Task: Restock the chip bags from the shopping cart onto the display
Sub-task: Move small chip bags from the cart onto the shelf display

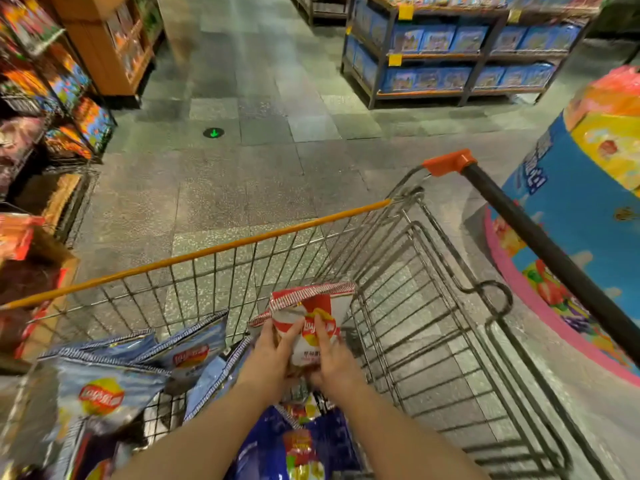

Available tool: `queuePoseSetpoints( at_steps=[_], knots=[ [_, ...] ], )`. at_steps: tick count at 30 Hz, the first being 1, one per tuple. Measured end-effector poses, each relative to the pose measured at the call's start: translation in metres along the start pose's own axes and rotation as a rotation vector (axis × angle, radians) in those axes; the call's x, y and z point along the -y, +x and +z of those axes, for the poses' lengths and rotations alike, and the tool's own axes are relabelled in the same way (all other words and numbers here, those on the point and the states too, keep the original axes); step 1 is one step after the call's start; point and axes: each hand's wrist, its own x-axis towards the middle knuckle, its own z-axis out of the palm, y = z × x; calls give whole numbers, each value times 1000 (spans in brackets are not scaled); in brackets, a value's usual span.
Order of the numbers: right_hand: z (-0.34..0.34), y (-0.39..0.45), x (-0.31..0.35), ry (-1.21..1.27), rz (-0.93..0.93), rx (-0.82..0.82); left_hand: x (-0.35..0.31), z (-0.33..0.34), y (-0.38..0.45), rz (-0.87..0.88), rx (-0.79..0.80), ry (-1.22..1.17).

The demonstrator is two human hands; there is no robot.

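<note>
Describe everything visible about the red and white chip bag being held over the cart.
The red and white chip bag is glossy foil-like plastic with a crimped red-striped top seal and a round red-yellow logo. It is puffy, unopened as far as shows, upright, tilted slightly, above the shopping cart. The left hand and right hand grip its lower half from either side.

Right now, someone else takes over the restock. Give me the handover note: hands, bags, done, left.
Left hand: grips the red-and-white chip bag on its left side.
Right hand: grips the same bag on its right side, thumb across the front.
The bag is held upright above the shopping cart, not yet out of it.
Still in the cart: light blue chip bags at the left, a dark blue chip bag under the forearms.
Done: one bag picked up. Nothing seen placed.
Left: carry this bag to the display, then move the rest.
</note>
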Motion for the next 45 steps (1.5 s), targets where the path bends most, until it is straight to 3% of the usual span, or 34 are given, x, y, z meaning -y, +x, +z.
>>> queuePoseSetpoints(
  at_steps=[9, 19, 30, 36, 41, 45],
  knots=[
    [-44, -56, 47, -9, -35, -125, -15, -63, -51, 174, -206, -4],
    [-89, -129, 141, -92, -144, -258, -15, -158, -147, 156, -277, -24],
    [-105, -200, 267, -111, -338, -430, 30, -258, -274, 225, -507, -12],
    [-123, -222, 306, -111, -568, -502, 34, -283, -325, 160, -698, -64],
    [-126, -246, 323, -16, -782, -472, 23, -286, -373, 11, -745, -220],
    [-112, -272, 332, 118, -950, -466, 21, -280, -416, 0, -844, -225]
  ],
)
